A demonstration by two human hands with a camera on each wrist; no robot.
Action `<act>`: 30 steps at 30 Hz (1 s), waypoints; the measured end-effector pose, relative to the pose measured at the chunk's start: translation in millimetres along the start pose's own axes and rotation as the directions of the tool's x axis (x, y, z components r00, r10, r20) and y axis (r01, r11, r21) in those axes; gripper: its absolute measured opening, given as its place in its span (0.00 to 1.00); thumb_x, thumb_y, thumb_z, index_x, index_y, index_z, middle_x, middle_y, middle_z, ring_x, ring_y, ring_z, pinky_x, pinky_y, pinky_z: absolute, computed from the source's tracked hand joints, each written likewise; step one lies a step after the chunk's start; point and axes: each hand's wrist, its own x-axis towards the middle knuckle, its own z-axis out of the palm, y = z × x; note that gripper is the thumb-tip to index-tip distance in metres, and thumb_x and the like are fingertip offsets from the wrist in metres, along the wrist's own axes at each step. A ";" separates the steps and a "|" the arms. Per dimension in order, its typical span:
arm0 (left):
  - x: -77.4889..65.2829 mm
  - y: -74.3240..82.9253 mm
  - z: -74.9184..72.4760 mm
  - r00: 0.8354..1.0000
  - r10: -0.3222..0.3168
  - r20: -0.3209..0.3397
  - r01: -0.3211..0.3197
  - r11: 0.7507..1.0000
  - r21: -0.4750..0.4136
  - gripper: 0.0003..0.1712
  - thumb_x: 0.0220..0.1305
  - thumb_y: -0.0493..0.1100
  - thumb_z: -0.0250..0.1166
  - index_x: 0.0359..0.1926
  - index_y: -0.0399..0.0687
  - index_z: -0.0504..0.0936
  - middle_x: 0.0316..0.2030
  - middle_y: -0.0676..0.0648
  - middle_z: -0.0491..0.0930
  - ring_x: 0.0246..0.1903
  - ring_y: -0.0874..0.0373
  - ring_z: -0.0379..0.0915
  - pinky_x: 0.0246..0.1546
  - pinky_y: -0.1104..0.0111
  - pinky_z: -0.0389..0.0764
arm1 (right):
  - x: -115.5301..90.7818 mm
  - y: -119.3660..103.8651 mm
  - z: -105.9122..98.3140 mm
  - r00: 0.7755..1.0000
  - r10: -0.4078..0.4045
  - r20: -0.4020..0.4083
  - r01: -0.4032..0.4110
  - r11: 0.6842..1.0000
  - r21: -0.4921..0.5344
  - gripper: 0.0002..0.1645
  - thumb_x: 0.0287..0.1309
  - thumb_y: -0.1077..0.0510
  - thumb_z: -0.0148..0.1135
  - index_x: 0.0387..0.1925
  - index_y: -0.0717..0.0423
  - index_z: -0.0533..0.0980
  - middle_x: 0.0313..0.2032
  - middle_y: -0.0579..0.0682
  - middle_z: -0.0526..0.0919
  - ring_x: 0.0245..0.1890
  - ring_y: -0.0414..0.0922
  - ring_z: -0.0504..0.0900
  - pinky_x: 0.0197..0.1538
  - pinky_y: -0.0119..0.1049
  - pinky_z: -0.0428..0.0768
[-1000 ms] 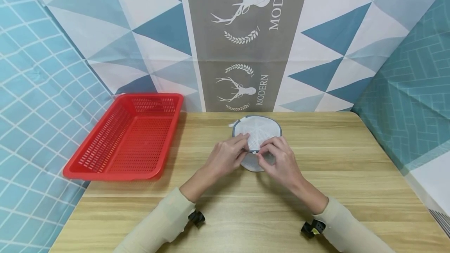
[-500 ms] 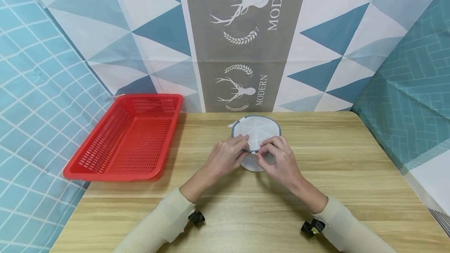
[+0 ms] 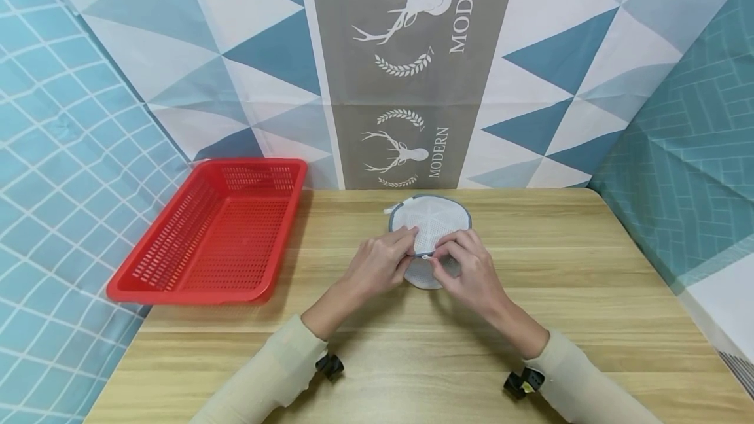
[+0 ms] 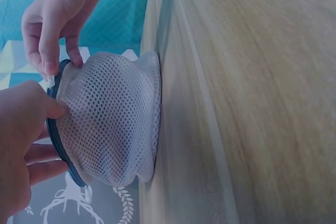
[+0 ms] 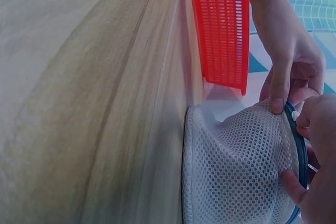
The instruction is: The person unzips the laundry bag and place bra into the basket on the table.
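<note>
A round white mesh laundry bag point(image 3: 434, 218) with a dark blue zipped rim stands on the table in front of me. My left hand point(image 3: 379, 262) pinches the rim at its near left, thumb against the mesh side point(image 5: 236, 166) in the right wrist view. Just beside it, my right hand point(image 3: 471, 268) pinches the small white zipper pull point(image 3: 427, 256) on the near side of the rim. The mesh wall point(image 4: 110, 119) bulges out between rim and base in the left wrist view. The bag's inside is hidden.
On the left of the wooden table point(image 3: 565, 293) stands a red plastic basket point(image 3: 277, 273) with slotted walls. Patterned cloth point(image 3: 265, 70) hangs behind the table's back edge. Black wrist cameras point(image 3: 330, 366) sit under both cuffs.
</note>
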 end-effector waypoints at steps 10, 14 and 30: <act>2.8 -0.1 -0.2 1.000 -0.004 -0.024 0.004 1.000 0.023 0.15 0.61 0.44 0.86 0.41 0.53 0.87 0.59 0.44 0.94 0.56 0.46 0.95 0.30 0.61 0.91 | 0.6 -2.0 -0.7 1.000 0.019 -0.012 -0.019 1.000 0.014 0.06 0.54 0.67 0.79 0.30 0.57 0.87 0.40 0.52 0.89 0.47 0.52 0.82 0.51 0.35 0.78; 2.1 0.2 -0.3 1.000 -0.007 -0.016 0.007 1.000 0.014 0.13 0.62 0.40 0.85 0.40 0.52 0.87 0.59 0.43 0.94 0.57 0.45 0.95 0.31 0.61 0.92 | 0.5 -1.1 -0.4 1.000 0.010 -0.014 -0.010 1.000 0.017 0.06 0.54 0.67 0.78 0.29 0.56 0.87 0.40 0.53 0.89 0.47 0.53 0.81 0.52 0.36 0.77; 0.0 -2.0 0.1 1.000 -0.013 -0.010 0.013 1.000 -0.001 0.14 0.64 0.40 0.84 0.39 0.50 0.84 0.61 0.43 0.93 0.60 0.44 0.93 0.36 0.60 0.94 | 0.1 -1.0 1.9 1.000 0.004 -0.016 -0.004 1.000 0.020 0.06 0.55 0.68 0.77 0.30 0.57 0.86 0.40 0.53 0.91 0.47 0.52 0.82 0.52 0.33 0.78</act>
